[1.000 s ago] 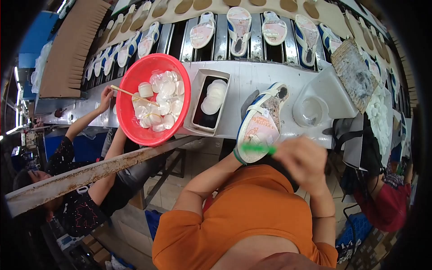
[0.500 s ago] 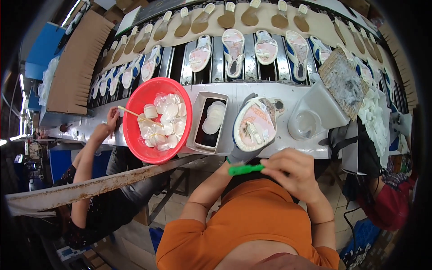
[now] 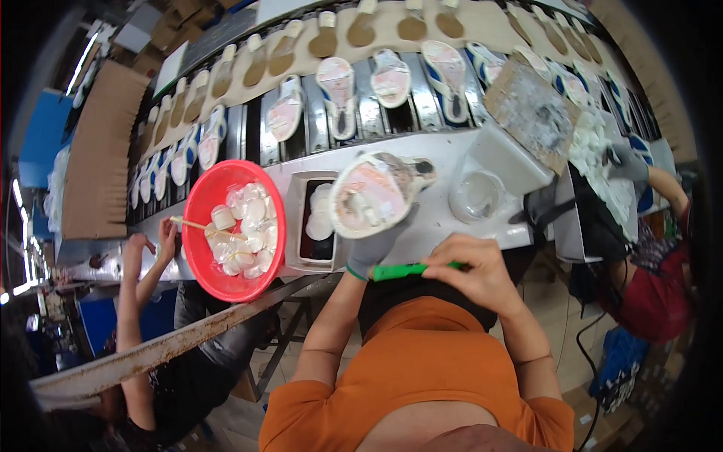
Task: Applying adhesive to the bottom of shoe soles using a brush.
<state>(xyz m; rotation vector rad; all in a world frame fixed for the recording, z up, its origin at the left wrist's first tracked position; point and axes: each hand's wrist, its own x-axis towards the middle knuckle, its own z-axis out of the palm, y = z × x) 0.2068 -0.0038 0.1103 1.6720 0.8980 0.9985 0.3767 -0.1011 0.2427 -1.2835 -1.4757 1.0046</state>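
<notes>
My left hand (image 3: pixel 382 245), in a grey glove, holds a sandal (image 3: pixel 369 197) from beneath. Its pinkish underside faces up, ringed by a white edge, with pale strips near the middle. The sandal partly covers a white box (image 3: pixel 300 260) holding stacked pale round discs (image 3: pixel 320 213). My bare right hand (image 3: pixel 474 271) is closed around a slim green tool (image 3: pixel 399 271). The tool points left, close to my left wrist; its kind cannot be made out.
A red basin (image 3: pixel 192 241) of pale discs stands left, with a co-worker's hands (image 3: pixel 151 245) beside it. A clear cup (image 3: pixel 478 196) and a stained board (image 3: pixel 531 117) are on the right. Behind, sandals (image 3: pixel 335 98) line a slatted conveyor. Another gloved hand (image 3: pixel 629 164) reaches in at right.
The view has swung, shifting most of the bench leftward. The sandal has come up and left, now overlapping the white box. My right hand still holds the green tool near my left wrist.
</notes>
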